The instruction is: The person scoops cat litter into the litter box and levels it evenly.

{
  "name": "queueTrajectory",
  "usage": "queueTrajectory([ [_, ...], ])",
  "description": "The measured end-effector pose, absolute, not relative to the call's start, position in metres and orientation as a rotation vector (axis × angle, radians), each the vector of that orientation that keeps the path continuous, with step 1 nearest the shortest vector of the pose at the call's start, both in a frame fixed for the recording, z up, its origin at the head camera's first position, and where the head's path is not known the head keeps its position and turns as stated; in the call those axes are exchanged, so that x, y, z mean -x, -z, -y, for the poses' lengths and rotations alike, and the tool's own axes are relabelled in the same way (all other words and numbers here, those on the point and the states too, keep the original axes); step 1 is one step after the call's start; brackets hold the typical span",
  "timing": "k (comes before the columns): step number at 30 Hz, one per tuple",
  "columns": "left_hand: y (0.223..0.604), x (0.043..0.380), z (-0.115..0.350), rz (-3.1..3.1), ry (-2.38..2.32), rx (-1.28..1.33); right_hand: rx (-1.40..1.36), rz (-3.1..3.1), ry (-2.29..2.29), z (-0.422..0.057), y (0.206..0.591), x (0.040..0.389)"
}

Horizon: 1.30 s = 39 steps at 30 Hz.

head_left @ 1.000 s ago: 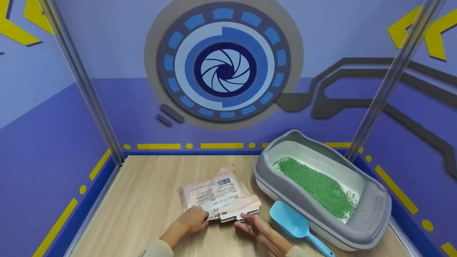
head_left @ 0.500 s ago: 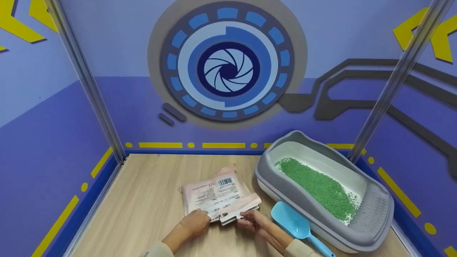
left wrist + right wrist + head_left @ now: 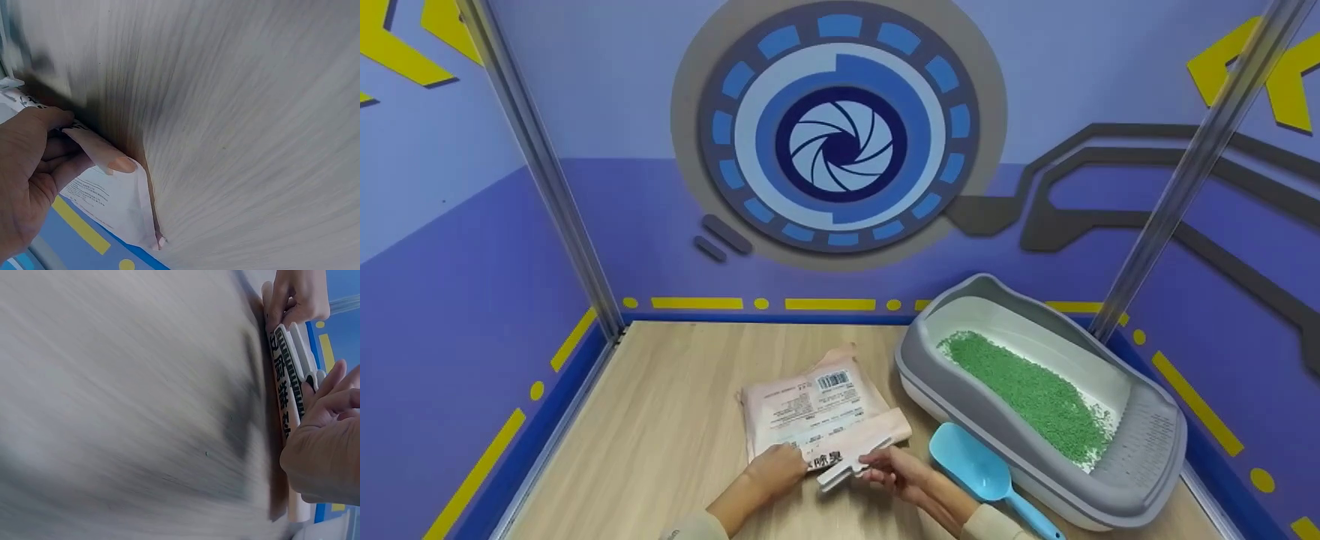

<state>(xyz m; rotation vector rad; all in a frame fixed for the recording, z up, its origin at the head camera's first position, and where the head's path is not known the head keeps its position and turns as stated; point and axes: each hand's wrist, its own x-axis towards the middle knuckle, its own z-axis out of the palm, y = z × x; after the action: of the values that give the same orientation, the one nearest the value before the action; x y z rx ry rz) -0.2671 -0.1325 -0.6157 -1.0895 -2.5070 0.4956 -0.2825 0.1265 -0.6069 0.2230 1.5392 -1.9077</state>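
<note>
A pale pink cat litter bag (image 3: 802, 401) lies on the table, its front edge folded over, with a barcode and small print facing up. My left hand (image 3: 776, 474) pinches the folded edge at its left part; in the left wrist view the thumb and fingers (image 3: 76, 169) are around the fold. My right hand (image 3: 901, 474) holds a white bag clip (image 3: 840, 474) at the fold's right part. In the right wrist view the clip (image 3: 289, 351) shows a toothed bar and a second bar apart from it, beside large black print.
A grey and white litter box (image 3: 919, 364) with green litter pellets (image 3: 1027, 390) stands at the right. Between it and my right hand lies a blue scoop (image 3: 971, 461). Walls with metal posts (image 3: 540, 172) border the wooden table (image 3: 675, 390) at the back and sides.
The clip has turned away from the folded edge, its left end swinging toward me. More black print on the fold shows. My left hand still grips the bag; the view shifted slightly.
</note>
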Motion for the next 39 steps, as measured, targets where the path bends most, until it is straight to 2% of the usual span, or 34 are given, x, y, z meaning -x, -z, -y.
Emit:
queueTrajectory([
  [13, 0.612, 0.27, 0.14, 2.684, -0.286, 1.06, -0.112, -1.36, 1.884, -0.132, 0.616, 0.281],
  [32, 0.611, 0.271, 0.143, 2.739, -0.103, 1.061, -0.109, -1.212, 1.903, -0.13, 0.621, 0.28],
  [39, 0.613, 0.271, 0.143, 2.692, -0.148, 1.051, -0.127, -1.453, 1.88, -0.13, 0.599, 0.279],
])
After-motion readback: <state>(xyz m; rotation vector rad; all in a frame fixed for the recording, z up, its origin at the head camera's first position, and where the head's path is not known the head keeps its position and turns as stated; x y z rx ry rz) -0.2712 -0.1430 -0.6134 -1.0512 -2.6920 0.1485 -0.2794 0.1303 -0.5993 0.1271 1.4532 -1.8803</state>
